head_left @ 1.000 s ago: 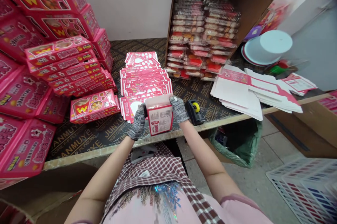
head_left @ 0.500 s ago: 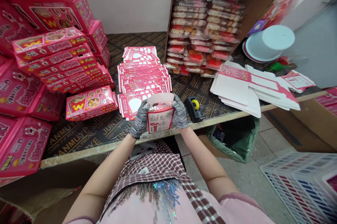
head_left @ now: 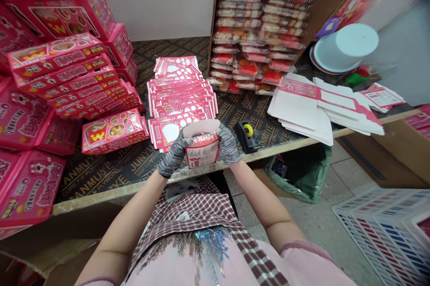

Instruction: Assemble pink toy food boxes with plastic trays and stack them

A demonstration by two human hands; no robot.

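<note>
Both my hands wear grey knit gloves and grip a small pink and white carton [head_left: 202,150] at the table's front edge. My left hand [head_left: 173,157] clasps its left side. My right hand [head_left: 228,142] clasps its right side and top corner. The carton's rounded top flap [head_left: 201,127] stands up open. Just behind the carton lies a fanned stack of flat pink box blanks [head_left: 181,97].
Stacked pink gift boxes [head_left: 67,75] fill the left. A cardboard box of wrapped snack packs [head_left: 258,30] stands at the back. A tape dispenser [head_left: 247,136], flat white blanks [head_left: 319,111], a white lid [head_left: 346,46], a green-bagged bin [head_left: 298,176] and a plastic crate [head_left: 386,232] lie to the right.
The carton has tilted so that its printed face turns down and its top flap lifts open. My hands have shifted slightly along its sides. The view has drifted a little.
</note>
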